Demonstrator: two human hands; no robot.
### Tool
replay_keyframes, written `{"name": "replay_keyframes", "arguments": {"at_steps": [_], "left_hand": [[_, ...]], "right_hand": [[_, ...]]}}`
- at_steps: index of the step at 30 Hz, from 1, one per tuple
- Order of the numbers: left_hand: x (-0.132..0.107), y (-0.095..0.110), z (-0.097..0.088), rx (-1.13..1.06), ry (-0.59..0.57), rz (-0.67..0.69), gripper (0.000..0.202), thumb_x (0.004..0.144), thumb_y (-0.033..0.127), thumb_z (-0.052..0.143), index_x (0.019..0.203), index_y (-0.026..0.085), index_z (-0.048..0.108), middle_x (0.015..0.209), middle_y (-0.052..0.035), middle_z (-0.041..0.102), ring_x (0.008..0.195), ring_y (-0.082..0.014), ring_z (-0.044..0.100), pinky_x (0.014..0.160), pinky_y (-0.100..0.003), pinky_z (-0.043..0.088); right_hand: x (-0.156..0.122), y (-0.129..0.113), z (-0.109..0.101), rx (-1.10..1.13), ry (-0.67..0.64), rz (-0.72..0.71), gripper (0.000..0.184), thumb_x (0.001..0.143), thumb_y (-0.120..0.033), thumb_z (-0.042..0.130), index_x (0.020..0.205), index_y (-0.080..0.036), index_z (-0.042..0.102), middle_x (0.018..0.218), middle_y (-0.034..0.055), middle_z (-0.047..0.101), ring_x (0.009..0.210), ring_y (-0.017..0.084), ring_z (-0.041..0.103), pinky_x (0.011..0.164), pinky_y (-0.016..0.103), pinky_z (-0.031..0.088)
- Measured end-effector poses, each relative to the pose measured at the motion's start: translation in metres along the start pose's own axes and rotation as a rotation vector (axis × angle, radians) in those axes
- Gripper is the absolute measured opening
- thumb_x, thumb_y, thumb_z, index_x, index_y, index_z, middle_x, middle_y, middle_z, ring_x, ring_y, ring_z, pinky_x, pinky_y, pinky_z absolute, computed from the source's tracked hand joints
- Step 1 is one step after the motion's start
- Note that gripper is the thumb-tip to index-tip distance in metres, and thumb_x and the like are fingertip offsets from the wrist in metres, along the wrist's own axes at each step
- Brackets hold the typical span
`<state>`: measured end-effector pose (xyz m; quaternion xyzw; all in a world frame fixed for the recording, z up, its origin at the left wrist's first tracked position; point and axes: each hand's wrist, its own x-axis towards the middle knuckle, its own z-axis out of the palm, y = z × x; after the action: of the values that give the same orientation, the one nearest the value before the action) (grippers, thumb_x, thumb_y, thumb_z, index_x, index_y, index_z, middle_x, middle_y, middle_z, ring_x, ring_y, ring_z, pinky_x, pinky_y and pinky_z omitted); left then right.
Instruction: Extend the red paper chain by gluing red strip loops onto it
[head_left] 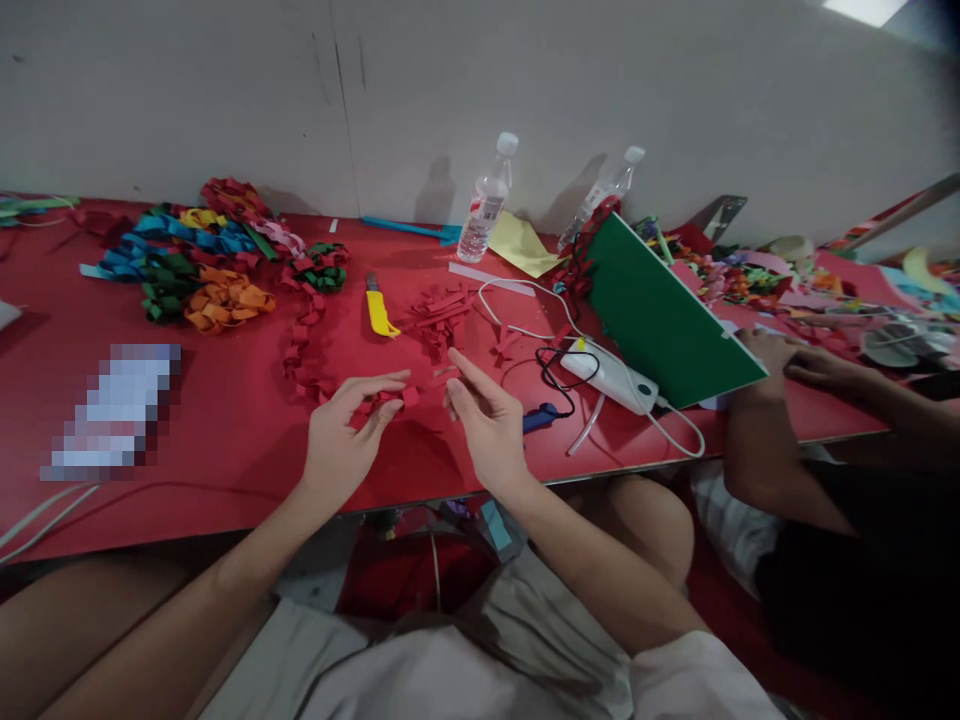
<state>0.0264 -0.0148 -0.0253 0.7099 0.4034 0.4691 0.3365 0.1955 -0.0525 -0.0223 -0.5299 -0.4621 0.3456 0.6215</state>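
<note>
My left hand (346,428) hovers over the red table (225,440), its fingers curled round the end of a red paper chain (304,345) that runs away toward the back. My right hand (486,420) is close beside it, fingers stretched out and apart, with its fingertips near a small red paper strip (444,372). A heap of cut red paper strips (442,315) lies just beyond both hands. Left of that heap a yellow utility knife (379,310) lies on the table.
Coloured paper chains (202,265) are piled at the back left. Two water bottles (486,200) stand by the wall. A white glue gun (611,372) with cables lies right of my hands. Another person's arm (780,400) holds a green board (664,315) at right.
</note>
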Motion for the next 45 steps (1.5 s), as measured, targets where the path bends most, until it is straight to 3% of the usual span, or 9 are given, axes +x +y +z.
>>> {"name": "replay_keyframes", "arguments": {"at_steps": [4,9,13,15,21,30,37,42,45], "left_hand": [[-0.004,0.002,0.004,0.125,0.015,0.141,0.017,0.089,0.036,0.067,0.102,0.027,0.075,0.098,-0.0046,0.072,0.092,-0.0170,0.067,0.089,-0.030,0.054],[-0.011,0.001,0.013,-0.023,0.026,-0.008,0.026,0.083,0.036,0.074,0.106,0.023,0.071,0.090,-0.0032,0.074,0.083,-0.0162,0.070,0.084,-0.030,0.057],[-0.012,0.006,0.015,-0.188,0.153,-0.150,0.028,0.078,0.035,0.078,0.098,0.018,0.067,0.089,-0.0046,0.075,0.083,-0.0167,0.072,0.079,-0.029,0.059],[-0.010,0.009,0.014,-0.241,0.179,-0.212,0.031,0.077,0.034,0.079,0.100,0.017,0.065,0.093,-0.0060,0.076,0.087,-0.0173,0.073,0.081,-0.030,0.060],[-0.009,0.005,0.011,-0.304,0.170,-0.301,0.034,0.075,0.038,0.080,0.101,0.017,0.072,0.096,-0.0067,0.077,0.087,-0.0181,0.073,0.085,-0.031,0.061],[-0.014,0.000,0.013,-0.239,0.129,-0.258,0.037,0.076,0.041,0.080,0.105,0.020,0.075,0.101,-0.0064,0.077,0.088,-0.0184,0.072,0.085,-0.033,0.062],[-0.010,0.004,0.015,-0.238,0.164,-0.296,0.032,0.071,0.040,0.082,0.092,0.018,0.073,0.087,-0.0056,0.076,0.081,-0.0186,0.073,0.078,-0.032,0.063],[-0.005,0.003,0.010,-0.244,0.206,-0.276,0.030,0.075,0.038,0.079,0.097,0.019,0.072,0.091,-0.0044,0.076,0.083,-0.0160,0.072,0.082,-0.031,0.062],[0.000,0.000,0.004,-0.232,0.239,-0.266,0.030,0.077,0.037,0.078,0.100,0.019,0.071,0.094,-0.0044,0.075,0.085,-0.0157,0.072,0.084,-0.030,0.061]], "right_hand": [[0.000,0.003,0.005,-0.022,0.012,-0.009,0.040,0.087,-0.035,0.063,0.125,-0.022,0.067,0.095,0.0031,0.067,0.078,0.013,0.060,0.070,0.025,0.052],[0.000,0.010,0.013,0.059,0.120,0.097,0.029,0.081,-0.038,0.069,0.102,-0.018,0.069,0.084,0.0035,0.070,0.073,0.014,0.064,0.065,0.026,0.054],[-0.005,0.005,0.010,-0.193,0.115,-0.199,0.008,0.083,-0.023,0.064,0.088,-0.019,0.069,0.079,0.0013,0.065,0.068,0.012,0.061,0.065,0.026,0.052],[-0.007,0.000,0.007,-0.326,0.080,-0.356,0.009,0.084,-0.017,0.060,0.085,-0.019,0.069,0.079,0.0010,0.062,0.068,0.012,0.060,0.064,0.025,0.052],[-0.010,-0.007,0.002,-0.473,-0.103,-0.496,0.020,0.094,-0.016,0.056,0.103,-0.023,0.073,0.095,0.0053,0.067,0.087,0.014,0.066,0.080,0.027,0.056],[-0.011,-0.005,-0.004,-0.493,-0.097,-0.517,0.011,0.094,-0.018,0.060,0.089,-0.021,0.069,0.087,0.0046,0.069,0.083,0.014,0.067,0.078,0.027,0.057],[-0.023,-0.005,-0.001,-0.647,-0.167,-0.601,0.020,0.097,-0.015,0.053,0.107,-0.020,0.070,0.098,0.0080,0.068,0.090,0.015,0.067,0.084,0.027,0.056],[0.003,-0.037,-0.048,-0.745,-0.296,-0.614,0.040,0.096,-0.009,0.045,0.131,-0.021,0.059,0.120,0.0099,0.064,0.110,0.017,0.062,0.095,0.031,0.052],[0.020,-0.052,-0.094,-1.105,-0.438,-0.544,0.048,0.091,-0.001,0.041,0.130,-0.022,0.059,0.118,0.0094,0.066,0.110,0.023,0.059,0.097,0.039,0.048]]}}
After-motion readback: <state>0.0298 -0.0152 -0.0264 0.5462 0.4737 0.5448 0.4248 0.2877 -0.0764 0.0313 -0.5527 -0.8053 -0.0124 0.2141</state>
